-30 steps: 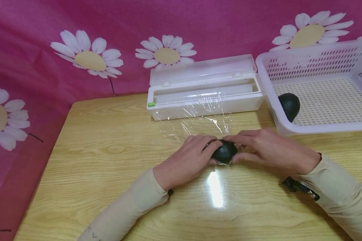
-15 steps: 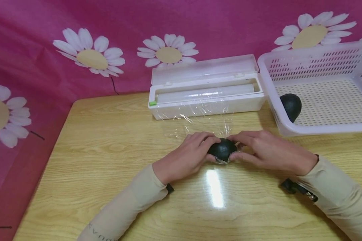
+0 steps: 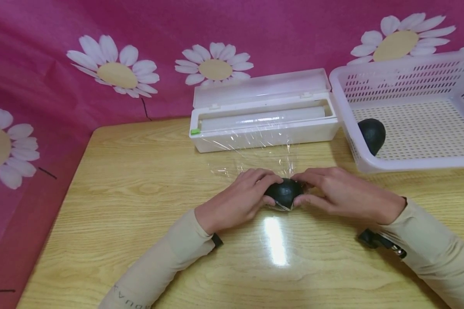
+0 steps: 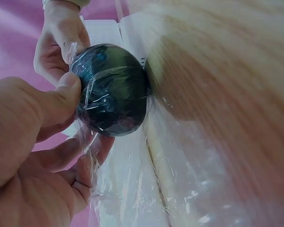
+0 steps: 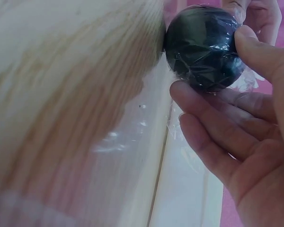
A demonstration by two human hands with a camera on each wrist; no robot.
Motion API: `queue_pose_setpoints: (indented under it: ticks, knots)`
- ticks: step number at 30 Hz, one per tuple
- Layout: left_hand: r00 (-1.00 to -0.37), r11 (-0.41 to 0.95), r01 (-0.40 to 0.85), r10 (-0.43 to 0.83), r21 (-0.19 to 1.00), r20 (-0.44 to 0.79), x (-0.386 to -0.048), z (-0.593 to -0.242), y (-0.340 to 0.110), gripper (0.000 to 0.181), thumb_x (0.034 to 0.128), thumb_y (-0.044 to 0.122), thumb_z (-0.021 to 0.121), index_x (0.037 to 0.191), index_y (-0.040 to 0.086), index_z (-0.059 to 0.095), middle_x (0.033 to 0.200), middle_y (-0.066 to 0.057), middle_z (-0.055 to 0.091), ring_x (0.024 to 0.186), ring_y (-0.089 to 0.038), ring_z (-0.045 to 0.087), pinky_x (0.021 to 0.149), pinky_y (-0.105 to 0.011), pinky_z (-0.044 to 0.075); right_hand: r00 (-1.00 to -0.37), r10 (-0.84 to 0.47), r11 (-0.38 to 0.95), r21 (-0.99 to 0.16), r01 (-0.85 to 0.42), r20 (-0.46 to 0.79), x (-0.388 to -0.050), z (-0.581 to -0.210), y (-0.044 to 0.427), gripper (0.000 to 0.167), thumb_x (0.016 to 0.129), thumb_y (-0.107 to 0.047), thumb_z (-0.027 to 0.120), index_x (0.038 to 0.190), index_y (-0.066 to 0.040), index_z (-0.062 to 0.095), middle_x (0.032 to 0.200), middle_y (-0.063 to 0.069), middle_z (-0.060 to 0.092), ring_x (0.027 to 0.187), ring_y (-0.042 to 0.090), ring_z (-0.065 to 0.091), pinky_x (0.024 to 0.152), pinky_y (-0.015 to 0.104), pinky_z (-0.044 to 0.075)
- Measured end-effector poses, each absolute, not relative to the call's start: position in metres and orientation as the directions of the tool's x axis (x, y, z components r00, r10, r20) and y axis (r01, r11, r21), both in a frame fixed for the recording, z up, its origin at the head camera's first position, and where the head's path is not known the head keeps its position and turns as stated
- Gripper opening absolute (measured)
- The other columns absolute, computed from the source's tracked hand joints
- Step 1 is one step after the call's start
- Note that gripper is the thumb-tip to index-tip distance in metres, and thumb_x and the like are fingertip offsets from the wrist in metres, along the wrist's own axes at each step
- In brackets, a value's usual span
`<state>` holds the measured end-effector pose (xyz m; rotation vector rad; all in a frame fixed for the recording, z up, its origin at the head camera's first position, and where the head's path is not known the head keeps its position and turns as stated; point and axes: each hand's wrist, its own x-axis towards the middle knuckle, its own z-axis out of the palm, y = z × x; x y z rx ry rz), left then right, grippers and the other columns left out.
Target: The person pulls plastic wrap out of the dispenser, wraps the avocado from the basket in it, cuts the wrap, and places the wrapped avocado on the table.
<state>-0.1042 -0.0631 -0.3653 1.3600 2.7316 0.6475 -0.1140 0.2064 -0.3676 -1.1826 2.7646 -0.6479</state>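
Note:
A dark avocado (image 3: 284, 193) rests on the table in front of the film box, cling film (image 3: 255, 141) drawn around it. My left hand (image 3: 237, 197) grips its left side, thumb near and fingers over the far side. From the right, my right hand (image 3: 338, 191) holds the other side between thumb and fingers. Wrinkled film covers the avocado (image 4: 113, 90) in the left wrist view, and bunches by the left fingers. In the right wrist view the right thumb presses the wrapped avocado (image 5: 203, 47), with fingers beneath. The film still runs back to the roll (image 3: 263, 118).
Behind the hands stands a white cling film box (image 3: 267, 139), its lid raised, with a green slider (image 3: 195, 131) at the left end. A white plastic basket (image 3: 417, 164) at the right holds another avocado (image 3: 372, 135). A flowered pink cloth (image 3: 158, 25) hangs behind the wooden table (image 3: 139, 171).
The avocado and both hands shift very slightly leftward over the last second. My left fingers slide back a little, showing more of its top. Both hands keep their hold.

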Motion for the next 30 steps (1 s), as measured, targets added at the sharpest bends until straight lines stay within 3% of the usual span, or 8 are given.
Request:
queue_pose_setpoints:
  ticks: [15,25,30]
  knots:
    - [-0.601,0.507,0.758,0.787,0.411,0.136,-0.1036,-0.3632,-0.0642,0.040,0.1052,0.026,0.058,0.141,0.007,0.056,0.138,-0.010,0.064,0.132,-0.024,0.060,0.117,-0.040,0.047,-0.694,-0.716,0.598,-0.444,-0.667,0.078,-0.1137,-0.3662,0.2077,0.037,0.099,-0.044,0.067,0.123,-0.016,0.071,0.112,-0.009,0.075,0.101,0.003,0.071,0.089,0.031,0.062]
    - [-0.614,0.550,0.749,0.786,0.368,0.073,-0.1031,-0.3635,-0.0628,0.044,0.1089,0.026,0.050,0.148,0.006,0.051,0.142,-0.010,0.062,0.135,-0.025,0.058,0.114,-0.042,0.047,-0.723,-0.688,0.631,-0.442,-0.637,0.061,-0.1139,-0.3670,0.2065,0.027,0.101,-0.045,0.065,0.110,-0.022,0.075,0.098,-0.015,0.073,0.086,-0.006,0.065,0.079,0.025,0.060]
    - [-0.628,0.566,0.736,0.776,0.372,0.059,-0.1035,-0.3640,-0.0623,0.044,0.1093,0.027,0.049,0.149,0.006,0.050,0.143,-0.009,0.062,0.136,-0.025,0.058,0.116,-0.043,0.046,-0.746,-0.664,0.650,-0.456,-0.608,0.049,-0.1151,-0.3651,0.2092,0.031,0.098,-0.047,0.067,0.113,-0.021,0.075,0.099,-0.014,0.075,0.086,-0.004,0.066,0.080,0.027,0.059]
